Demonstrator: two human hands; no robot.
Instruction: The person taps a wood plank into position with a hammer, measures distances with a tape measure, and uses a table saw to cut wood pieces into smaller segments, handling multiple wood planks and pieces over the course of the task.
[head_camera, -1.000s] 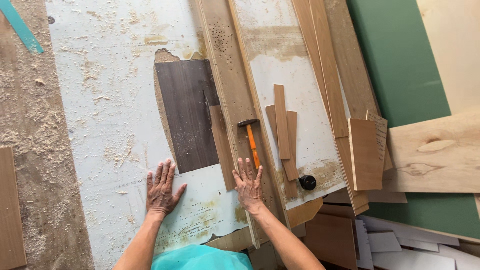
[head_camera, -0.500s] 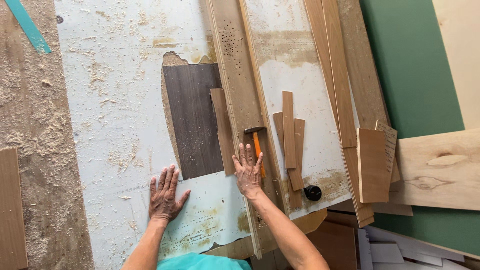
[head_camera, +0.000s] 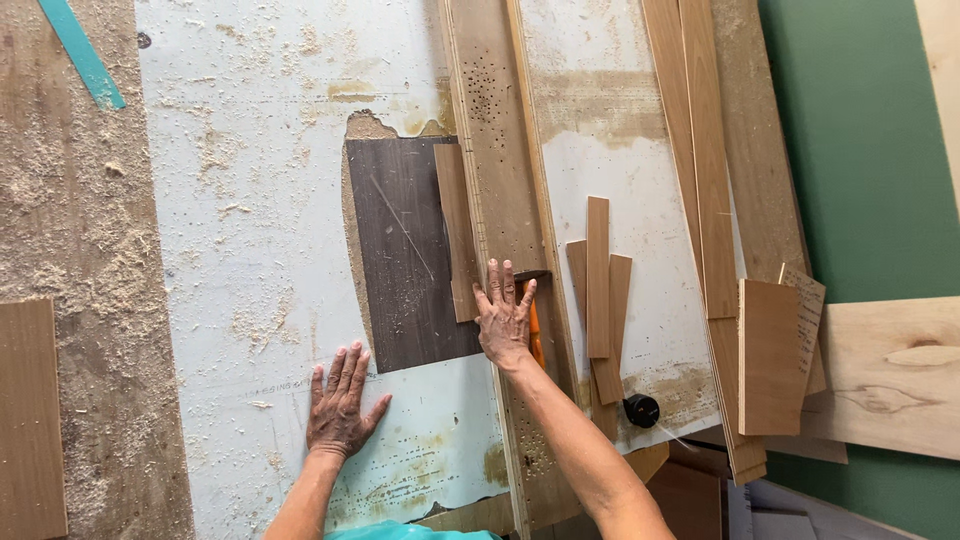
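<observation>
Your left hand spread flat on the white worktop, your right hand spread flat over the orange-handled hammer, long plank beneath.

Left hand flat with palm down, fingers spread, right hand reached further forward, fingers together, both forearms bare and extended

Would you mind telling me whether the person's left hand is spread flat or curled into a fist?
Spread flat: the left hand lies palm down on the white board, fingers extended and slightly apart, holding nothing.
</observation>
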